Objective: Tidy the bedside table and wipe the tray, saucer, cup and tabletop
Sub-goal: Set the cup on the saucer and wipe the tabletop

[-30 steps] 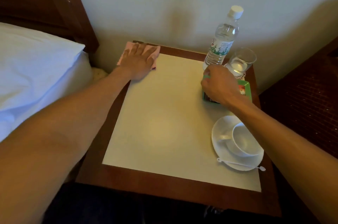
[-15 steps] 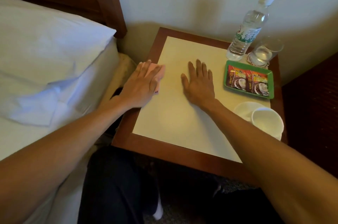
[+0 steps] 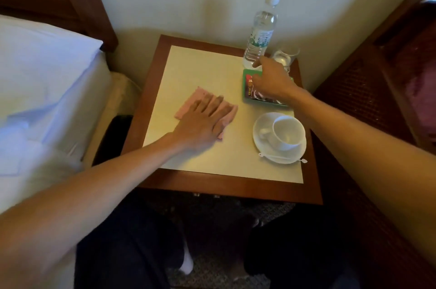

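**Left hand point(image 3: 203, 123) flat on the cloth point(image 3: 188, 104), right hand point(image 3: 271, 81) over the tray point(image 3: 266, 103)**

The worktop point(image 3: 200, 161) has a cream top inside a brown wooden frame and fills the middle of the frame. The pink cloth lies near its centre. The left hand presses on it with straight fingers that are a little spread, so this grip is apart and holds nothing.

The right hand reaches to the upper right part of the worktop and hangs over the green tray, covering most of it. Its fingers bend down toward the far end of the tray. I cannot tell if this grip is clamped on the rim or only touches it (the hand itself hides the fingertips). Some red and dark packets point(image 3: 253, 92) show on the tray under the hand.

A clear water bottle point(image 3: 259, 36) with a white cap stands upright just behind the tray, and a glass point(image 3: 285, 56) stands beside it on the right. Below the tray, at the right edge of the worktop, a white cup point(image 3: 289, 133) sits on a white saucer point(image 3: 260, 130). A thin white stirrer point(image 3: 280, 158) lies across the front rim of the saucer.

A bed point(image 3: 47, 81) with white linen fills the left of the frame.
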`<action>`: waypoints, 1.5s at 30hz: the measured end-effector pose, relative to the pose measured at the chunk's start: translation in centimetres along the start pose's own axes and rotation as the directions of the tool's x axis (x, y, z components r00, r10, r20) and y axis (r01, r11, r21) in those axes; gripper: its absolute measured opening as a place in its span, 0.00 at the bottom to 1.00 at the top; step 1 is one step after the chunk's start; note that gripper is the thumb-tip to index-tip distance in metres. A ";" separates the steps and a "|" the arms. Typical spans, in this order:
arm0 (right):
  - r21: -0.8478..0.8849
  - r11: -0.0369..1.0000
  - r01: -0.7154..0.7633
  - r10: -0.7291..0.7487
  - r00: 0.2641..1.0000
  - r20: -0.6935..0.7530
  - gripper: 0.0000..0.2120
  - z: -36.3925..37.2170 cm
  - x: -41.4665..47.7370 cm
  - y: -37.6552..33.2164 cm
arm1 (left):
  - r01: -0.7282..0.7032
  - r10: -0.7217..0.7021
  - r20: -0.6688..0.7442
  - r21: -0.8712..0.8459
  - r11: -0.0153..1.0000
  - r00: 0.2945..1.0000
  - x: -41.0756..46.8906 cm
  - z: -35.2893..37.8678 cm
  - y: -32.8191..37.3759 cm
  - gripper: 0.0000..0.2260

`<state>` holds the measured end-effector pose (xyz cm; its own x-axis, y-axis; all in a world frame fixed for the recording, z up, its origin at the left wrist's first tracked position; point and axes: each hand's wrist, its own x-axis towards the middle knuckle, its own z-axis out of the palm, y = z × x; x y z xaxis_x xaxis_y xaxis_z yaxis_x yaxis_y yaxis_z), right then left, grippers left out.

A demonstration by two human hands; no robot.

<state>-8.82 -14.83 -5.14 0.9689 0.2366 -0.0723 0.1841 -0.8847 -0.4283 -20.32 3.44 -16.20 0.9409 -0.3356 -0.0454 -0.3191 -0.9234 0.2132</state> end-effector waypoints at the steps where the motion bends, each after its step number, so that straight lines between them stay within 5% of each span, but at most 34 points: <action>1: -0.005 1.000 0.001 -0.001 1.000 0.013 0.19 -0.2 -0.6 0.0 | -0.084 0.084 0.012 -0.017 0.996 0.996 -2.3 0.0 -0.4 0.24; 5: -0.070 0.996 0.057 -0.051 0.996 0.072 0.15 -0.6 -3.7 0.1 | -0.244 0.244 0.061 -0.002 0.970 0.968 -5.3 -1.4 -4.5 0.23; 8: 0.002 0.995 0.096 -0.096 0.992 0.079 0.15 -1.1 -5.7 0.1 | 0.057 -0.057 -0.014 0.029 0.998 0.998 -2.2 -1.0 -3.6 0.23; 10: 0.140 0.985 0.097 -0.100 0.995 0.017 0.15 -1.9 -7.0 0.5 | 0.315 -0.317 -0.030 -0.064 0.947 0.948 -0.5 -0.5 0.2 0.24; 12: 0.225 0.968 0.113 -0.103 0.993 -0.055 0.14 -2.3 -8.2 0.8 | 0.370 -0.374 -0.031 -0.081 0.925 0.927 0.1 0.1 3.5 0.25; 16: 0.306 0.934 0.184 -0.157 0.981 -0.113 0.12 -1.1 -9.7 0.9 | 0.110 -0.109 0.037 -0.019 0.994 0.993 -3.9 1.0 5.8 0.24; 20: 0.308 0.930 0.200 -0.191 0.980 -0.060 0.12 1.6 -10.5 -0.4 | -0.198 0.198 0.111 -0.014 0.980 0.974 -11.1 0.6 3.7 0.23; 23: 0.300 0.928 0.222 -0.233 0.973 -0.002 0.13 3.8 -11.0 -1.9 | -0.261 0.255 0.095 0.057 0.964 0.962 -12.4 -0.8 -1.9 0.24; 27: 0.270 0.939 0.214 -0.242 0.968 0.074 0.16 6.7 -11.5 -3.4 | 0.101 -0.101 -0.009 0.152 0.983 0.995 -11.3 -1.5 -6.8 0.28; 29: 0.248 0.946 0.206 -0.242 0.963 0.123 0.18 8.0 -11.5 -3.7 | 0.361 -0.360 -0.035 0.059 0.931 0.932 -12.1 -0.1 -5.3 0.28; 31: 0.222 0.950 0.218 -0.254 0.956 0.146 0.19 9.1 -11.5 -3.6 | 0.477 -0.477 -0.055 -0.018 0.879 0.877 -13.8 1.4 -2.3 0.27; 36: 0.085 0.968 0.238 -0.251 0.943 0.219 0.20 11.0 -11.2 -3.3 | 0.436 -0.436 -0.017 -0.006 0.900 0.900 -15.7 1.0 -1.7 0.27; 42: -0.098 0.970 0.222 -0.181 0.931 0.318 0.19 9.7 -10.9 -2.8 | 0.633 -0.637 -0.015 -0.094 0.768 0.771 -8.9 0.6 -1.1 0.29; 45: -0.034 0.986 0.162 -0.148 0.956 0.254 0.16 7.4 -9.7 -2.4 | 0.501 -0.511 -0.069 -0.121 0.857 0.857 -8.0 1.2 3.8 0.26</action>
<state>-19.88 -12.00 -10.03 0.8569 0.4589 -0.2347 0.3439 -0.8481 -0.4030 -29.24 2.42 -16.21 0.9770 0.1973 -0.0805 0.2121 -0.9369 0.2779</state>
